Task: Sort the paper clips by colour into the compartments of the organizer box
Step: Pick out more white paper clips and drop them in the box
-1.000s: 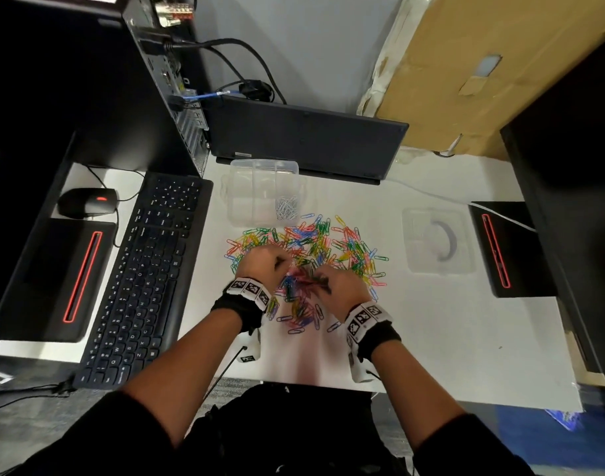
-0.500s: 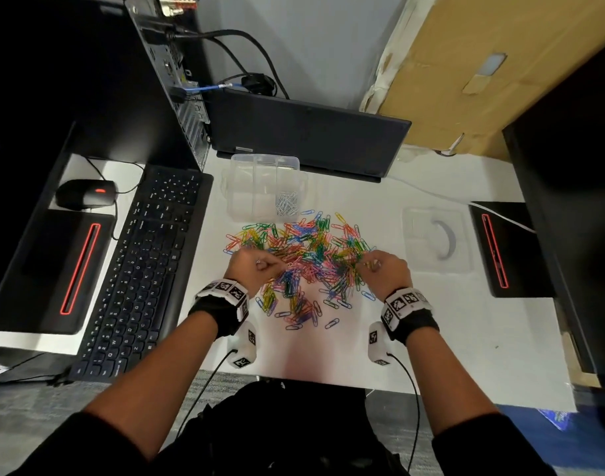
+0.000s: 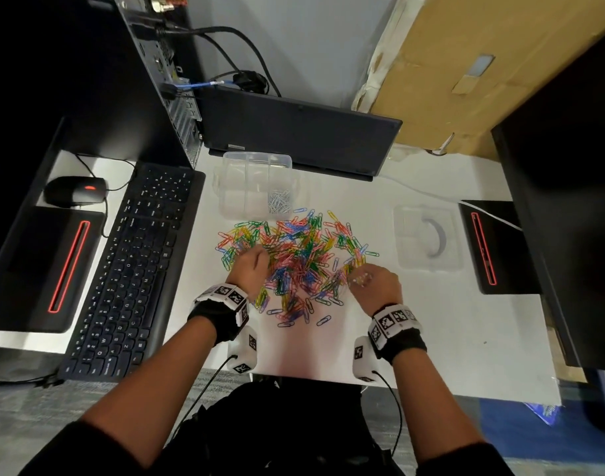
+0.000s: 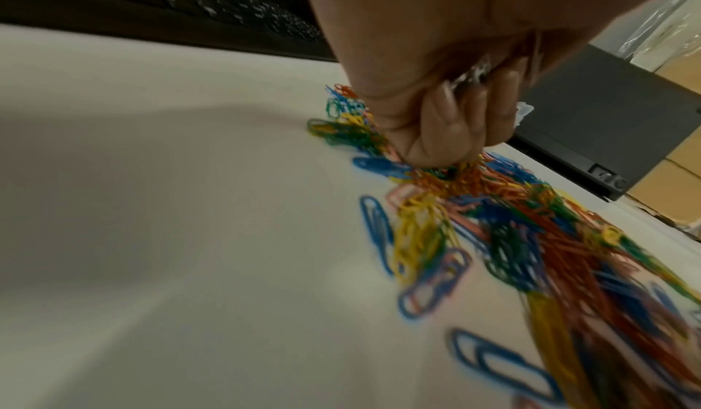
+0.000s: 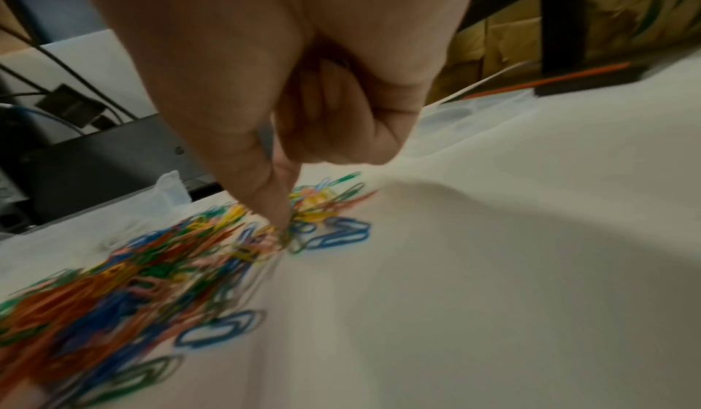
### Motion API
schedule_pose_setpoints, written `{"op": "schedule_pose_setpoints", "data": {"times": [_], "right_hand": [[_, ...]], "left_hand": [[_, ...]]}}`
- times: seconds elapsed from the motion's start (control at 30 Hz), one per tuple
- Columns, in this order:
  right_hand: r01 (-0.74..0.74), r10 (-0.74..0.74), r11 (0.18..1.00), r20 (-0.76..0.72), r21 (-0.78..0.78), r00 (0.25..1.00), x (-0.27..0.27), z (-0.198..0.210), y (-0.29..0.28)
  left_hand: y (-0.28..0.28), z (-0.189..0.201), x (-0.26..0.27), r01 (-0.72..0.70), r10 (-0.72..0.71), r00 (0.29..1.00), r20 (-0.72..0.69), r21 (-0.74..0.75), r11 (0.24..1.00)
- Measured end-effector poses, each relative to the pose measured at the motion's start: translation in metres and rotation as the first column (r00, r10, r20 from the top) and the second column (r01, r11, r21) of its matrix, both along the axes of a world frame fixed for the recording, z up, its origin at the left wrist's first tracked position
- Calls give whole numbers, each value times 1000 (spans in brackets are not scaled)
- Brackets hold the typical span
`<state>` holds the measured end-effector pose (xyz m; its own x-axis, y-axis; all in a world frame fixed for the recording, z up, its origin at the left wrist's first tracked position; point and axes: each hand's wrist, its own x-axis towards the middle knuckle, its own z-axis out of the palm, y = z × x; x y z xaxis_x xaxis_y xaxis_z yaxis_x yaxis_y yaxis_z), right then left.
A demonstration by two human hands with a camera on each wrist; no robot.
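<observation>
A heap of coloured paper clips (image 3: 294,259) lies mid-table. Behind it stands the clear organizer box (image 3: 236,173), with white clips (image 3: 280,202) in its front right compartment. My left hand (image 3: 256,261) rests on the heap's left part. In the left wrist view the left hand (image 4: 447,133) is a fist, and pale shiny clips (image 4: 470,76) show between its curled fingers. My right hand (image 3: 357,278) is at the heap's right edge. In the right wrist view the right hand (image 5: 282,220) pinches thumb and forefinger down into the clips (image 5: 235,244), its other fingers curled.
The box's clear lid (image 3: 428,235) lies to the right of the heap. A keyboard (image 3: 129,269) and mouse (image 3: 74,190) sit on the left. A dark laptop (image 3: 294,135) stands behind the box, and a black device (image 3: 493,245) sits on the far right.
The hands were close together at the heap's middle a second ago. The right hand has moved to the heap's right edge, and the left hand has shifted slightly left.
</observation>
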<state>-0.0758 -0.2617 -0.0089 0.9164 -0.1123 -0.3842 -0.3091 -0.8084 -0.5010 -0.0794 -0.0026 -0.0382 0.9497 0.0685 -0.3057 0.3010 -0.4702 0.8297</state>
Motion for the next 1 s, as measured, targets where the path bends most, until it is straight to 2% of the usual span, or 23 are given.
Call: {"op": "schedule_pose_setpoints", "data": {"times": [0.17, 0.37, 0.6, 0.73, 0.9, 0.97, 1.0], "right_hand": [[84, -86, 996, -170, -19, 982, -10, -2, -9], [141, -142, 990, -130, -24, 981, -13, -3, 16], [39, -47, 998, -202, -41, 978, -3, -3, 26], [-72, 62, 997, -219, -38, 974, -2, -6, 20], [-37, 72, 985, -203, 167, 977, -2, -13, -4], [34, 38, 964, -263, 264, 964, 0, -13, -10], [121, -4, 935, -333, 333, 943, 1, -14, -12]], "left_hand": [[-19, -4, -3, 133, -135, 987, 83, 27, 991], [-36, -5, -1, 168, -168, 982, 86, 0, 986], [-48, -1, 2, 135, -133, 989, 66, -22, 991], [-57, 5, -1, 201, -206, 977, 47, 107, 974], [-70, 7, -1, 257, -269, 963, 15, 245, 935], [-78, 11, 1, 257, -261, 965, -26, 302, 918], [-81, 13, 2, 249, -248, 968, -47, 328, 911]]}}
